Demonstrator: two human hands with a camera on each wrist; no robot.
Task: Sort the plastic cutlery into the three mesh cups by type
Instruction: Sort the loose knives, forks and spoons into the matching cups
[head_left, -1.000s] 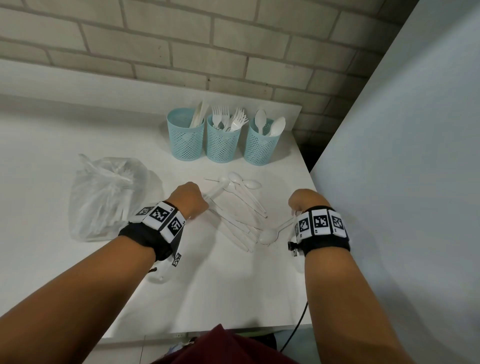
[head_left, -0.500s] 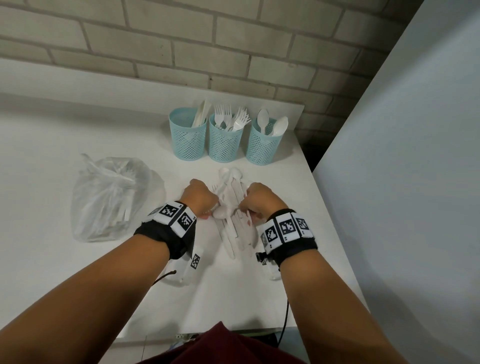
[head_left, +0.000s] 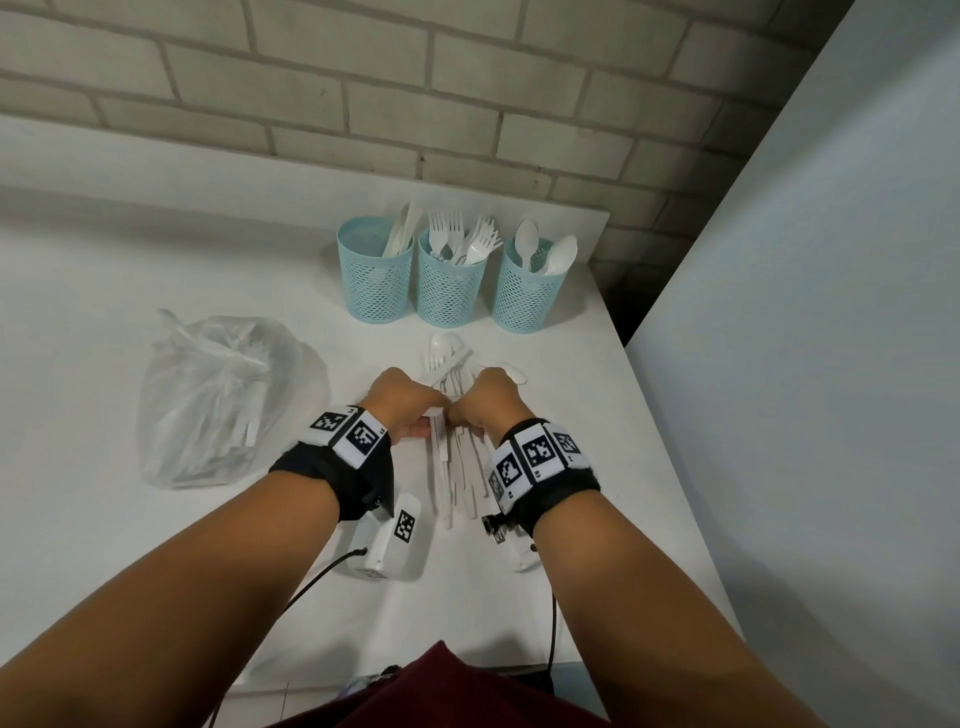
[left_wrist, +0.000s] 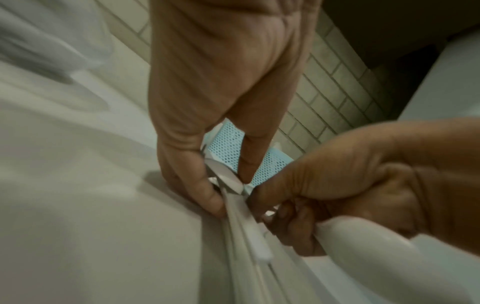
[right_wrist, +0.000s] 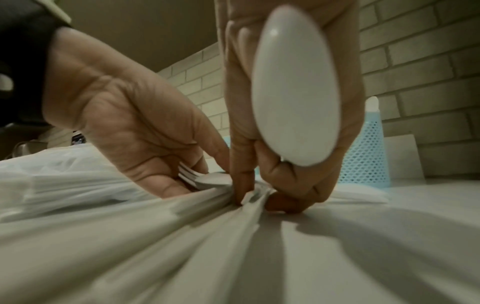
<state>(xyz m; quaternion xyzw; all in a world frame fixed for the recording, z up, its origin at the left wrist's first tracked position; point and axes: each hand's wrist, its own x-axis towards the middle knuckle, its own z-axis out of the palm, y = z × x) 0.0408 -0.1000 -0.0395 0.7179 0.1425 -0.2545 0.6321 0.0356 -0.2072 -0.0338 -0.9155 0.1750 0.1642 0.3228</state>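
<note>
Three light-blue mesh cups stand in a row at the back: the left cup (head_left: 375, 275) has knives, the middle cup (head_left: 451, 283) forks, the right cup (head_left: 527, 291) spoons. In front of them lies a bundle of white plastic cutlery (head_left: 457, 467), handles toward me. My left hand (head_left: 410, 400) and right hand (head_left: 488, 397) squeeze it from both sides. The left hand's fingers (left_wrist: 215, 201) curl round spoon and fork heads. In the right wrist view my right hand (right_wrist: 262, 199) pinches the handles and keeps a spoon (right_wrist: 296, 92) against its palm.
A knotted clear plastic bag (head_left: 218, 395) with more cutlery lies to the left on the white table (head_left: 156, 545). A grey-blue panel (head_left: 805, 364) borders the table's right edge, and a brick wall (head_left: 363, 104) rises behind the cups.
My two hands came together from about a hand's width apart and raked the scattered cutlery into one tight bundle. The right hand brought its spoon along.
</note>
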